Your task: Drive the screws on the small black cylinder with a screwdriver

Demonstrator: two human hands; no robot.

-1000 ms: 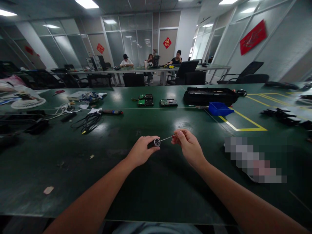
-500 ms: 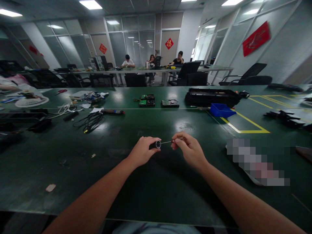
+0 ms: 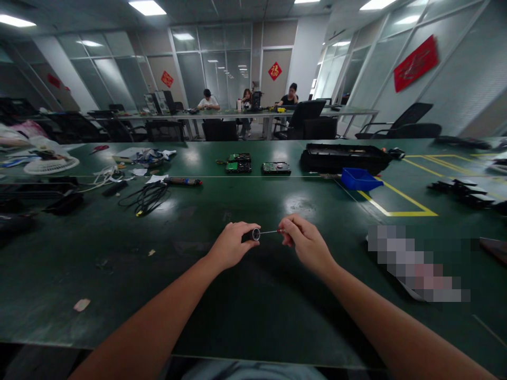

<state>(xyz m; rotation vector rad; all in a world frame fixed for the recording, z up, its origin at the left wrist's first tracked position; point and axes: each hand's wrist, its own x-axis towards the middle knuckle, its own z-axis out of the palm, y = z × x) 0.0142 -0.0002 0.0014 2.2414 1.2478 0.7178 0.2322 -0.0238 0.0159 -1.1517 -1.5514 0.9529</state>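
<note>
Between the thumb and fingers of my left hand [image 3: 233, 244] is a small round part with a silvery rim [image 3: 256, 234], its round face turned toward me. My right hand [image 3: 304, 240] is closed on a screwdriver [image 3: 270, 231], whose thin metal shaft points left. The shaft's tip meets the right side of the round part, though I cannot tell whether it sits in a screw. Most of the screwdriver's handle is hidden by my right fingers. Both hands are above the green tabletop [image 3: 253, 311].
Farther back lie a green circuit-board drive [image 3: 238, 163], a hard drive [image 3: 276, 168], a long black housing [image 3: 344, 157] and a blue scoop-shaped tray [image 3: 360, 179]. A corded tool [image 3: 184, 181] with a coiled cable is at the left. A blurred-out flat item [image 3: 412, 266] lies right. People sit at the far table.
My right fingers have shifted slightly around the screwdriver handle, covering more of it. My left hand and the round part have hardly moved.
</note>
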